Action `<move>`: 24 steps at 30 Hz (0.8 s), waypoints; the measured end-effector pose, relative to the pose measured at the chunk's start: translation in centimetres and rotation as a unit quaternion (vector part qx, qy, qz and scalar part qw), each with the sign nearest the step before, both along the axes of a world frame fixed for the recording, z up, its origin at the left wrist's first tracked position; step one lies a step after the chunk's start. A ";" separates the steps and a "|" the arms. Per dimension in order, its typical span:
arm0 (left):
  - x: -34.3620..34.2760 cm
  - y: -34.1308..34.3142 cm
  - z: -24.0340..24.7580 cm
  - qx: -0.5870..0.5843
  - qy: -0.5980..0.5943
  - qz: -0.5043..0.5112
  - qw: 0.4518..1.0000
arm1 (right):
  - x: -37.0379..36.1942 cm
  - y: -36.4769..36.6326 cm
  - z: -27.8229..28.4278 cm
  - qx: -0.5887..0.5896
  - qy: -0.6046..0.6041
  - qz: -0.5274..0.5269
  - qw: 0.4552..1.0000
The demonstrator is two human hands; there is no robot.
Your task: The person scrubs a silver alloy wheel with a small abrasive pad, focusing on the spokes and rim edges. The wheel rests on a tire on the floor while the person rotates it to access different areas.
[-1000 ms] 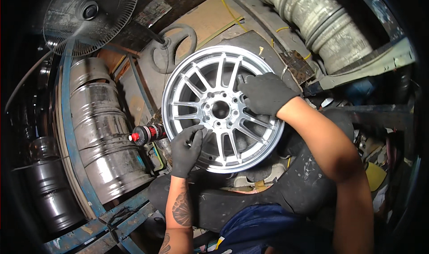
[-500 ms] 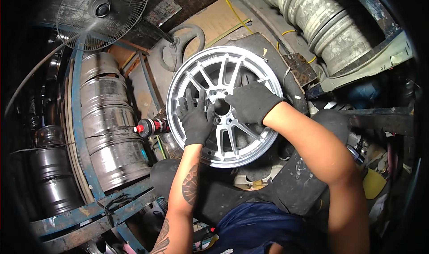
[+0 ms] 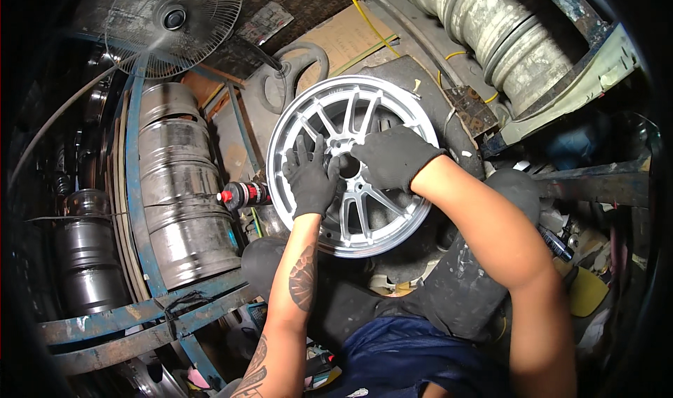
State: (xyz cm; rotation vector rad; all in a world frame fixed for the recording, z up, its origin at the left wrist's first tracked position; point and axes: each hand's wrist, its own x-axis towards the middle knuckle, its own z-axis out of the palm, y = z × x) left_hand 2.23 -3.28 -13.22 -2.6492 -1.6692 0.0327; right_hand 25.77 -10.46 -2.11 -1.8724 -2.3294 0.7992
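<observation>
A silver multi-spoke car wheel (image 3: 350, 246) lies face up in front of me, between my knees. My left hand (image 3: 310, 181), in a dark grey work glove, rests on the spokes left of the hub, its fingers spread. On the right of the hub, my right hand (image 3: 396, 156), gloved alike, is curled with its knuckles up. Its fingertips are at the edge of the centre hole (image 3: 348, 167); whatever they may hold is hidden beneath the hand. Beside the wheel's left edge lies a dark bottle (image 3: 245, 195) with a red cap.
Stacked metal wheel barrels (image 3: 186, 188) stand at the left behind a blue metal frame (image 3: 144, 244). More dull, stained barrels (image 3: 505, 44) lie at the upper right. A standing fan (image 3: 174, 19) is at the upper left. A yellow cable (image 3: 361, 9) runs across the far floor.
The whole view has shifted a little. My left hand has slid slightly up along the spokes, while my right hand stays curled by the hub, moved just slightly.
</observation>
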 end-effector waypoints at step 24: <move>-1.5 5.0 7.8 -0.195 0.021 -0.029 0.980 | 3.6 4.4 -7.7 0.023 0.014 -0.072 0.997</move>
